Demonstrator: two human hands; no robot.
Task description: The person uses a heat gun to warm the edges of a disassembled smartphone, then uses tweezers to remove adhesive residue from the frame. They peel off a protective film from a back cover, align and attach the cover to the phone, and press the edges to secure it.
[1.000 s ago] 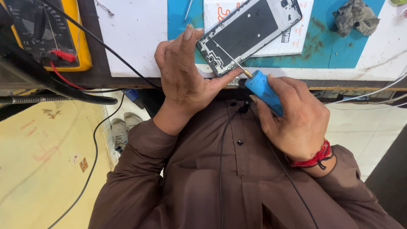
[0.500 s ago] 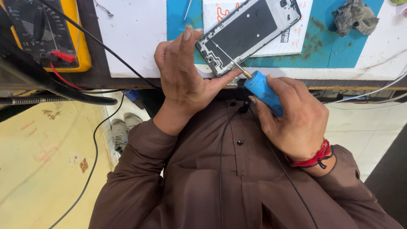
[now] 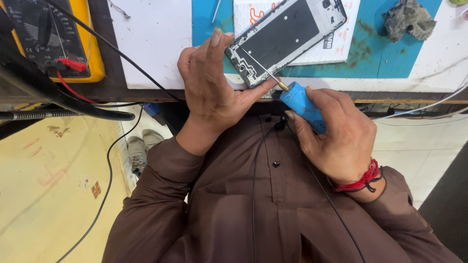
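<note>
Head view, looking down over the person's chest at the near edge of a workbench.

Left hand [image 3: 214, 92]: fingers curled up and over the near left corner of an opened phone frame [image 3: 285, 36], thumb under its lower edge, pinching it steady. The frame lies tilted, long axis running up to the right, dark inner plate facing up. It rests partly on a white card with orange print [image 3: 336, 41], which sits on a blue mat [image 3: 375, 53].

Right hand [image 3: 336, 136]: closed in a fist-like grip around the blue handle of a screwdriver [image 3: 300, 102], a red thread band [image 3: 363, 180] at the wrist. The thin metal shaft runs up and left from the handle, tip resting on the frame's lower left part near the left thumb. Exact spot under the tip is too small to tell.

Round about: a crumpled grey rag [image 3: 408, 18] on the mat, well apart to the right. A white board [image 3: 156, 39] lies left of the mat. Far left, a yellow-cased meter [image 3: 53, 39] with a red plug and black leads trailing across the bench edge. A black cable [image 3: 109, 180] hangs down toward the pale floor, where a shoe [image 3: 138, 152] shows below the bench. Brown buttoned shirt [image 3: 253, 209] fills the lower frame, sleeves down to both wrists.
</note>
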